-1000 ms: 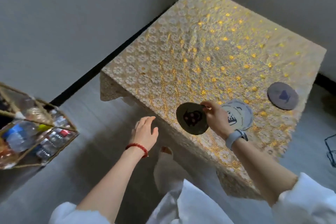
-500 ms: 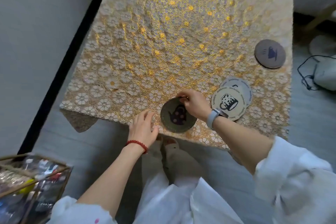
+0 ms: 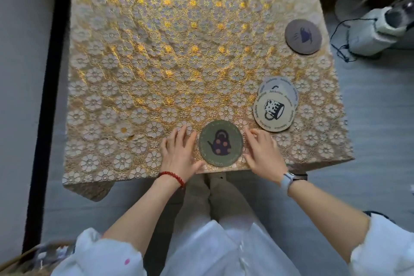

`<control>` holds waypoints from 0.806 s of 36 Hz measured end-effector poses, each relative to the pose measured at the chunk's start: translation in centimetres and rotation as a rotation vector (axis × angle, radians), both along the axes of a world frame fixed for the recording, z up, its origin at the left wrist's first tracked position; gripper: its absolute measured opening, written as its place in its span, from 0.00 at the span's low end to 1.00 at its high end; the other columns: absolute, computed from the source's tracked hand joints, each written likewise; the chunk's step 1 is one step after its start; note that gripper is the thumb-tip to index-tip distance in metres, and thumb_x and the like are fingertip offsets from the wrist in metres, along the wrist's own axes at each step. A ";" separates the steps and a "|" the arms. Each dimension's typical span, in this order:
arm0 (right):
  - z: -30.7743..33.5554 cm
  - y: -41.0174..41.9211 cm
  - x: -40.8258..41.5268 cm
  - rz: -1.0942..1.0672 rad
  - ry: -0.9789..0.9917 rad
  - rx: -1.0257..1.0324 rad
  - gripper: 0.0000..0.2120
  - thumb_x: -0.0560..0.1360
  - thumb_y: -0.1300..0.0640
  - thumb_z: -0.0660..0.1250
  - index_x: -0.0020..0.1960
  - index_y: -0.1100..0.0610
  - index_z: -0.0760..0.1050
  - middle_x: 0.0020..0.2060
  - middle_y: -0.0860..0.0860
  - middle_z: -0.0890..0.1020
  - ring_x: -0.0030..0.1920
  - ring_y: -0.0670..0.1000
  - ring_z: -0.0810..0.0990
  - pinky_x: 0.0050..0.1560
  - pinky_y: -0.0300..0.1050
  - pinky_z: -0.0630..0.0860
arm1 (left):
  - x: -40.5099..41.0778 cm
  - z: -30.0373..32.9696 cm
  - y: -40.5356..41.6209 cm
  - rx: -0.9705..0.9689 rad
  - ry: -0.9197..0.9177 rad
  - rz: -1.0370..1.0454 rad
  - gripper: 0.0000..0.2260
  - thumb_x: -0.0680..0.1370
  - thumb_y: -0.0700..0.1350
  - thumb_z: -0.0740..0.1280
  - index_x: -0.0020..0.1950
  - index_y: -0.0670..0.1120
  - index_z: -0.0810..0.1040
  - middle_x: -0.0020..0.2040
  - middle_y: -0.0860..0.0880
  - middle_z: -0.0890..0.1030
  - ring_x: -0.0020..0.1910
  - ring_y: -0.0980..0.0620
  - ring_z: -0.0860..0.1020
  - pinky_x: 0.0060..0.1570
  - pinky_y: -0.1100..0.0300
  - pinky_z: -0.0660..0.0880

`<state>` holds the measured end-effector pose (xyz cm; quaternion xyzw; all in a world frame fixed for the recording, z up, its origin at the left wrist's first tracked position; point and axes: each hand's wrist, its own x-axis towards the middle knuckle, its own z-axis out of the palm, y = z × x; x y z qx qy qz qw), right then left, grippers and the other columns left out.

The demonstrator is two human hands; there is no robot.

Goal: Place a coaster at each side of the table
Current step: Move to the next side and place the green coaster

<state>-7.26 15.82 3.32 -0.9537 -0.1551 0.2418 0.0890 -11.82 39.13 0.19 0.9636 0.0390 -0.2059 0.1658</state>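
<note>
From the head view, the green coaster (image 3: 220, 146) that half a second ago was pinched in the right hand (image 3: 264, 154) now lies flat near the table's near edge, at 6 o'clock on the top. Both hands have let go and bracket it: the left hand (image 3: 179, 154) is spread flat just at its 9 o'clock side, the right loosely open at 3 o'clock, fingertips touching or almost touching the rim. The table (image 3: 156, 63) wears a gold floral lace cloth and stands on a grey floor beside a wall with a dark skirting strip. At 4 o'clock a cream coaster (image 3: 273, 111) overlaps a pale grey coaster (image 3: 282, 85); a purple coaster (image 3: 303, 36) sits at 2 o'clock, near the right edge. A wicker basket (image 3: 29, 260) shows at lower left.
</note>
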 end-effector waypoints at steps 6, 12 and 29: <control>-0.2 0.9 0.6 0.048 -0.003 -0.053 0.37 0.69 0.43 0.64 0.70 0.52 0.52 0.68 0.54 0.62 0.69 0.55 0.56 0.68 0.60 0.55 | 0.7 -0.5 0.4 0.032 -0.007 0.001 0.41 0.65 0.66 0.66 0.72 0.57 0.51 0.76 0.46 0.47 0.74 0.45 0.42 0.69 0.38 0.41; -0.1 2.1 1.2 0.058 -0.053 -0.014 0.35 0.69 0.45 0.67 0.69 0.55 0.55 0.67 0.54 0.62 0.68 0.55 0.57 0.68 0.58 0.56 | 0.7 -0.3 0.6 0.026 -0.034 0.026 0.40 0.65 0.66 0.66 0.72 0.58 0.53 0.77 0.47 0.47 0.74 0.46 0.42 0.70 0.38 0.42; -1.3 1.7 0.7 0.081 -0.013 0.032 0.34 0.70 0.48 0.66 0.69 0.57 0.54 0.61 0.55 0.67 0.62 0.56 0.63 0.64 0.56 0.60 | 0.1 -0.5 -0.1 0.002 -0.032 0.024 0.39 0.67 0.63 0.68 0.72 0.54 0.55 0.77 0.47 0.48 0.75 0.46 0.44 0.71 0.42 0.43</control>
